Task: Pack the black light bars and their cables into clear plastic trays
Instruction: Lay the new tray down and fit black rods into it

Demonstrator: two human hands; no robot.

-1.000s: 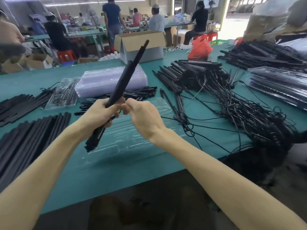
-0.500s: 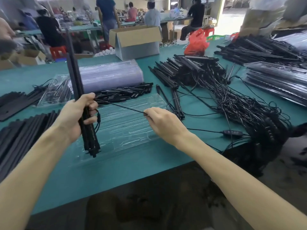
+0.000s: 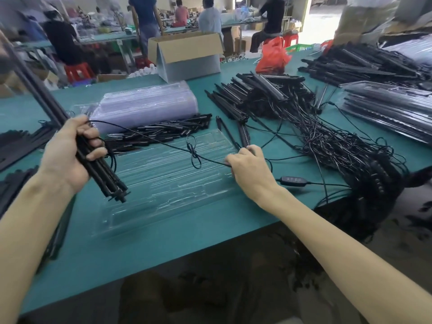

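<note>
Nearest the front edge of the tabletop (image 3: 163,237) lies one clear tray (image 3: 168,183), and its slots look empty, so this one is not yet filled. Over its left end the left hand (image 3: 67,153) grips a bundle of black light bars (image 3: 105,181), fingers curled tight around them, the bundle tilted with its lower end above the tray. At the tray's right end the right hand (image 3: 251,169) pinches the thin cable (image 3: 163,142), which runs stretched from the bundle with a small loop in the middle. I judge the bars and cable are to be laid in next. Toward the right edge a big tangled pile (image 3: 327,146) of bars and cables waits; it may catch the cable. Farther back stand a stack of empty trays (image 3: 145,104), filled trays (image 3: 385,113) at the far right corner, and a cardboard box (image 3: 187,54).
</note>
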